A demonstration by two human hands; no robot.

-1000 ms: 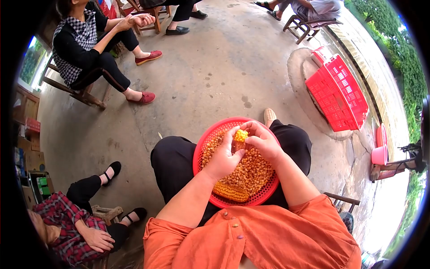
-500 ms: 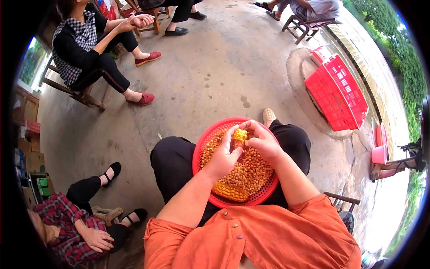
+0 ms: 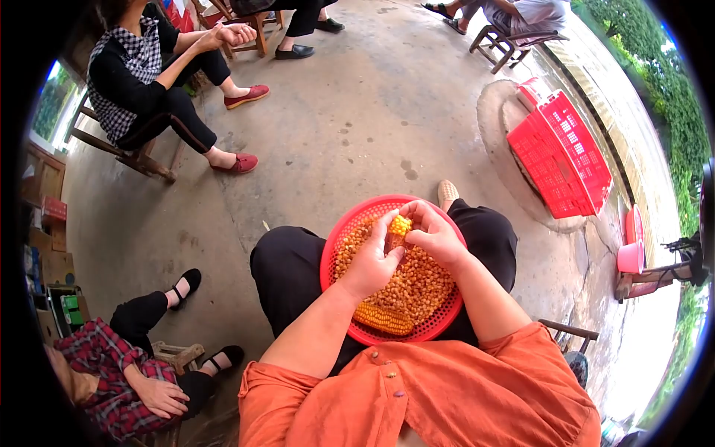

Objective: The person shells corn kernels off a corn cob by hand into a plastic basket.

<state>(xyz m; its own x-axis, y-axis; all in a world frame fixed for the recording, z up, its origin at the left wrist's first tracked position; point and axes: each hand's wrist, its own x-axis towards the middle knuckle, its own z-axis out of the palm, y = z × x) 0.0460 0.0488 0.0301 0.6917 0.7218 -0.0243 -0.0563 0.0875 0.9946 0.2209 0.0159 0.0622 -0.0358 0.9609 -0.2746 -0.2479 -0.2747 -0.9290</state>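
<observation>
A red perforated basket (image 3: 449,322) rests on my lap, filled with loose corn kernels (image 3: 421,287). Over its upper part, my left hand (image 3: 371,262) and my right hand (image 3: 439,237) are both closed on one corn cob (image 3: 401,226). Yellow kernels show at the cob's far end, while its nearer part looks stripped and reddish. The fingers hide some of it. A second cob, covered in orange kernels (image 3: 383,318), lies in the basket near its front edge, touched by neither hand.
Red crates (image 3: 560,156) stand on a round slab at the right. Beyond them is a pink bucket (image 3: 631,258) by a wooden bench. Seated people are at the upper left (image 3: 134,82), lower left (image 3: 123,376) and top. Boxes (image 3: 58,268) line the left edge.
Both hands stay around the cob, with only slight shifts of the thumbs and fingers. The basket and the cob lying in it look unmoved.
</observation>
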